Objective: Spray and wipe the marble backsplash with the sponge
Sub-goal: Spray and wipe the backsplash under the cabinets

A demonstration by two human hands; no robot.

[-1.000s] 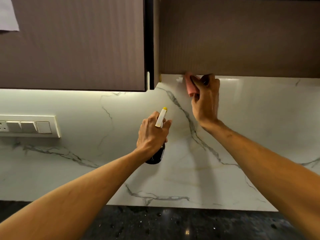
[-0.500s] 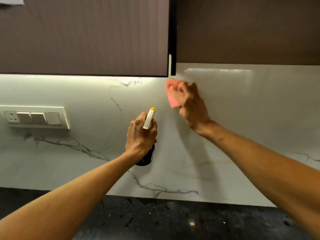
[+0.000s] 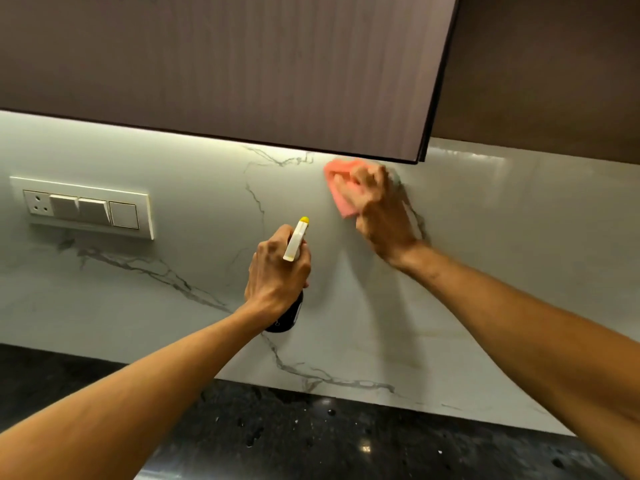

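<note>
High up, right hand (image 3: 379,216) pressed pink sponge (image 3: 341,188) on backsplash (image 3: 485,254), just under cabinet (image 3: 242,71), fingers curled on it to rub. Left hand (image 3: 277,271) gripped spray bottle (image 3: 294,244), nozzle toward wall, likely ready for more spray.

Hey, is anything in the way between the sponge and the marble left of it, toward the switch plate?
Nothing visible: the marble backsplash between sponge and switch plate is bare. The left hand with the spray bottle sits lower.
</note>
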